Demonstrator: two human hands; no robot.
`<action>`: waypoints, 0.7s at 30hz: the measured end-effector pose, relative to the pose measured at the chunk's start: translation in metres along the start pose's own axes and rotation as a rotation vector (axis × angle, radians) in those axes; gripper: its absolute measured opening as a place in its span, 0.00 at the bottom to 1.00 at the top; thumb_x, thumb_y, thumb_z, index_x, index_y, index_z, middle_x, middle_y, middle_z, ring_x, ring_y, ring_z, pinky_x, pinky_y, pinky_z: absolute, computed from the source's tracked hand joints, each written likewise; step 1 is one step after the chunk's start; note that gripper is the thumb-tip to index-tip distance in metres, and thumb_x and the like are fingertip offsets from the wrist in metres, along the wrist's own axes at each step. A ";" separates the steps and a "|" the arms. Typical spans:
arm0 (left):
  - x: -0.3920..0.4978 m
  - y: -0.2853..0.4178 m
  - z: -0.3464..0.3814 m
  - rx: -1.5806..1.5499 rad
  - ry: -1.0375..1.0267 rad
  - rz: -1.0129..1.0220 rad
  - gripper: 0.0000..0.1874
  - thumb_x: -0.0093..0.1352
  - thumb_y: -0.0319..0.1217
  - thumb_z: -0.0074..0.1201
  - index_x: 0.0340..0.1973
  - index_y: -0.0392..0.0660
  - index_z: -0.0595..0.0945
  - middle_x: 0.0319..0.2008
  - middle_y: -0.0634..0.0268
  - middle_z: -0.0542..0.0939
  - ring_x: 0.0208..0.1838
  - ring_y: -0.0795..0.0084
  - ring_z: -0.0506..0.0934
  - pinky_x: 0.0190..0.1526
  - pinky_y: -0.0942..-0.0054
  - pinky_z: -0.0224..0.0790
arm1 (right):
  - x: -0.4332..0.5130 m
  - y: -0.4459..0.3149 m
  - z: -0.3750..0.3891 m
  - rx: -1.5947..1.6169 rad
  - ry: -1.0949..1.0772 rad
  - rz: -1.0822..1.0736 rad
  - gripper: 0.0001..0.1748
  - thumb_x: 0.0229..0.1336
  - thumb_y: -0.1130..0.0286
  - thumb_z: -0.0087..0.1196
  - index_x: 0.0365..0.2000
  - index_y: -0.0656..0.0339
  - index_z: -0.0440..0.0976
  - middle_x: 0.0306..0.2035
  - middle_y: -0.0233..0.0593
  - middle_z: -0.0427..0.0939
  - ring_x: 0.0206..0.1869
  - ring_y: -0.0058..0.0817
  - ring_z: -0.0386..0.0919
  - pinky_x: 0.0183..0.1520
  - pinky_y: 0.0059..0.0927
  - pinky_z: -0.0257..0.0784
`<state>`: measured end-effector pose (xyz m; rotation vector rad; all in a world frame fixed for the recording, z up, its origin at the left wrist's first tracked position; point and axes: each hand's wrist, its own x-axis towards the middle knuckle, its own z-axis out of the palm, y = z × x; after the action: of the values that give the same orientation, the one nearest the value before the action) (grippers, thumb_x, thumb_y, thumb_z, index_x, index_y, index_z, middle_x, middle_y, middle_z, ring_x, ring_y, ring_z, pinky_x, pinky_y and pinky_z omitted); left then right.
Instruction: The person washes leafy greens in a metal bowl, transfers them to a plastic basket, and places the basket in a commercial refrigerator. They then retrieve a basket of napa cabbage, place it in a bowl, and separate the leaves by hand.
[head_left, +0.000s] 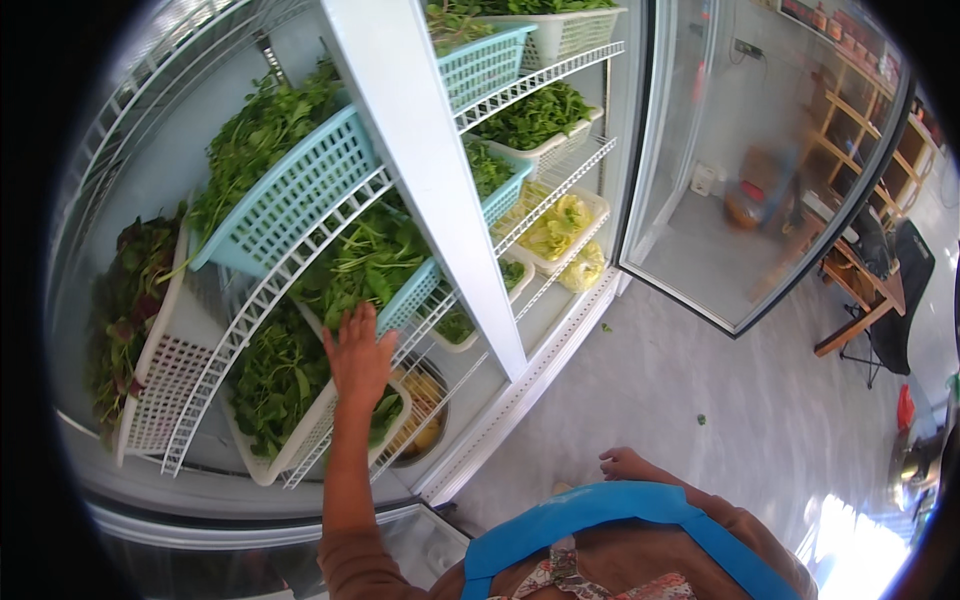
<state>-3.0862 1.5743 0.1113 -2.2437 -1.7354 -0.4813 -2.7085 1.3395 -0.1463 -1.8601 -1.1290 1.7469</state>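
Note:
My left hand (361, 352) reaches into the upright glass-door refrigerator, palm down with fingers apart, on or just over leafy greens (367, 255) at the near end of a light-blue plastic basket (411, 296). Whether it touches them cannot be told. Beside it, a white basket (315, 420) holds more dark greens (274, 375). Above sits a larger blue basket (292, 191) heaped with leafy herbs (262, 127). My right hand (619, 463) hangs low over the floor at my side, fingers loosely curled, with nothing visible in it.
A white upright post (427, 180) divides the refrigerator. White wire shelves (277, 289) hold several baskets, including one of yellowish leaves (555, 229). A metal bowl (420, 412) stands low inside. The open glass door (750, 187) is at right, near a wooden table (862, 307). Leaf scraps (701, 419) lie on the floor.

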 end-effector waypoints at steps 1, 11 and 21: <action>0.002 -0.002 0.003 0.019 -0.046 -0.059 0.26 0.67 0.42 0.44 0.57 0.42 0.66 0.59 0.59 0.66 0.64 0.57 0.59 0.66 0.46 0.33 | -0.002 0.005 -0.004 -0.002 0.011 -0.012 0.27 0.50 0.66 0.52 0.50 0.71 0.67 0.35 0.50 0.77 0.32 0.31 0.79 0.33 0.30 0.75; -0.007 -0.002 -0.006 0.001 0.100 -0.058 0.25 0.64 0.41 0.49 0.54 0.44 0.70 0.56 0.57 0.69 0.62 0.56 0.62 0.65 0.44 0.34 | 0.001 0.024 -0.058 -0.058 0.012 -0.023 0.26 0.50 0.66 0.53 0.49 0.68 0.68 0.31 0.47 0.78 0.30 0.28 0.78 0.32 0.29 0.74; -0.065 0.092 0.006 -0.095 0.354 -0.265 0.23 0.63 0.33 0.52 0.54 0.43 0.71 0.58 0.55 0.67 0.61 0.54 0.64 0.63 0.48 0.42 | 0.024 0.014 -0.161 0.010 -0.053 0.004 0.25 0.51 0.67 0.52 0.49 0.69 0.68 0.30 0.47 0.78 0.28 0.29 0.78 0.29 0.27 0.74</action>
<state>-3.0112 1.4965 0.0785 -1.8468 -1.8514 -0.9712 -2.5534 1.3912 -0.1436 -1.8211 -1.1346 1.8107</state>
